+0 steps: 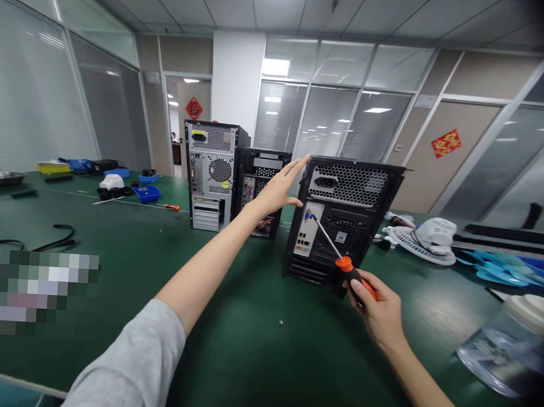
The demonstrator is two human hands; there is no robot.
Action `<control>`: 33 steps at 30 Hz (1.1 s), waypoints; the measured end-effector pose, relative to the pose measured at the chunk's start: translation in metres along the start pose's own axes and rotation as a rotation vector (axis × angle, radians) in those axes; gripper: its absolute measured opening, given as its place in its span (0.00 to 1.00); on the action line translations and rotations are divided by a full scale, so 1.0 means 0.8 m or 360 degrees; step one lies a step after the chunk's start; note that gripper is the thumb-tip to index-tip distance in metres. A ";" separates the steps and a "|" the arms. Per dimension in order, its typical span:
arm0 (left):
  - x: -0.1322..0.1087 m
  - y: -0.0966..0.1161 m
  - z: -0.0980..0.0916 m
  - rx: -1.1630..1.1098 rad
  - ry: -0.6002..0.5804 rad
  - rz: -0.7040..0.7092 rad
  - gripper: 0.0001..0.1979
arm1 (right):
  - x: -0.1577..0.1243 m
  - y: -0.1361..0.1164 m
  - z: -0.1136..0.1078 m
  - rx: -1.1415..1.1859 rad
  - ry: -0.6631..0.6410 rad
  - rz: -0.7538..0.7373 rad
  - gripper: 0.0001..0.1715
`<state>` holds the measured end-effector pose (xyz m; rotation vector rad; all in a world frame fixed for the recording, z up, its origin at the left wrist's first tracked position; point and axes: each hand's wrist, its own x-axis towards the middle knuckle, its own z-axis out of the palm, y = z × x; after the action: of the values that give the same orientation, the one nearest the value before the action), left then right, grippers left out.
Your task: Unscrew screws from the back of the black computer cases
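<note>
A black computer tower (344,226) stands on the green table with its back panel facing me, leaning slightly. Against its upper left edge rests my left hand (279,188), fingers stretched and thumb apart. My right hand (376,305) grips the orange and black handle of a screwdriver (329,241). The shaft slants up to the left, and its tip is at the blue video port (309,215) on the tower's port plate. Whether the tip touches a screw there is too small to tell. A tiny metal piece (281,322) lies on the table in front.
Two more computer towers (211,178) stand behind on the left. At right are a clear jar (507,344) with a white lid, a white fan part (431,238) and blue fan blades (503,267). Blue trays (146,193), an orange cutter (172,207) and black cables (53,239) lie left.
</note>
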<state>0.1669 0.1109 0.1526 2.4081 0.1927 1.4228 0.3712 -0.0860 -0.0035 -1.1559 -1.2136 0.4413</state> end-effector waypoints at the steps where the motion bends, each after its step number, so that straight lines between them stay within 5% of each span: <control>1: 0.005 -0.003 -0.001 0.0003 -0.0036 0.0002 0.52 | 0.001 0.001 0.000 0.0006 0.0000 0.0005 0.20; 8: 0.022 -0.013 -0.008 -0.0123 -0.0244 0.0016 0.52 | 0.003 0.007 -0.004 0.0033 -0.0005 0.0068 0.21; 33: 0.047 -0.023 -0.005 -0.0097 -0.0237 0.0095 0.47 | 0.008 -0.022 0.016 0.0265 0.0051 0.0075 0.18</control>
<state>0.1826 0.1395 0.1791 2.4750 0.0410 1.2482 0.3572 -0.0827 0.0141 -1.0468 -1.1022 0.5472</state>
